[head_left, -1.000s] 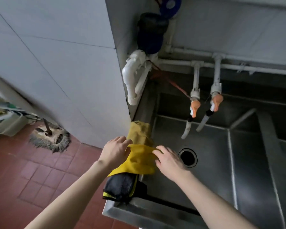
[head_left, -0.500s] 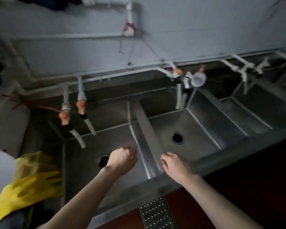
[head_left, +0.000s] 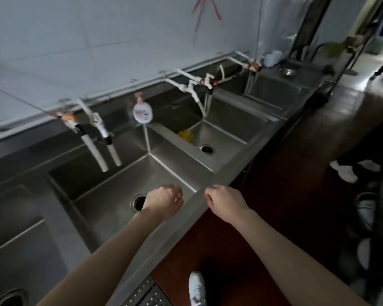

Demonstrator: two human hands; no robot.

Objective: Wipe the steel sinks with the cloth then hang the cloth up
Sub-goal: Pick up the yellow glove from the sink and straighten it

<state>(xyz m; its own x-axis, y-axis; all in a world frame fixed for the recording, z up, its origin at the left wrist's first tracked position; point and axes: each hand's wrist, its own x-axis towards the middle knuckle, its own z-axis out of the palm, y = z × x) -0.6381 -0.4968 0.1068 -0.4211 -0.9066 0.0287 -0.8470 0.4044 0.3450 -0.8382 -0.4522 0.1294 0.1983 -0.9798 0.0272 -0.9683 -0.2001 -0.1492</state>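
Note:
A long row of steel sinks (head_left: 221, 173) runs from lower left to upper right. My left hand (head_left: 164, 200) hovers over the middle basin beside its drain (head_left: 138, 203), fingers curled into a loose fist with nothing in it. My right hand (head_left: 224, 202) is at the sink's front rim, also curled and holding nothing. A yellow cloth (head_left: 185, 134) lies in the far corner of the basin to the right, well beyond both hands.
Taps with white hoses (head_left: 102, 149) hang over the middle basin. A soap bottle (head_left: 142, 111) stands on the divider behind it. A floor grate (head_left: 146, 294) and my white shoe (head_left: 197, 288) are below. Another person's shoes (head_left: 345, 171) stand at the right.
The view swung right from the yellow cloth draped at the left end of the sinks. Both hands let go of it and now hang curled over the middle basin.

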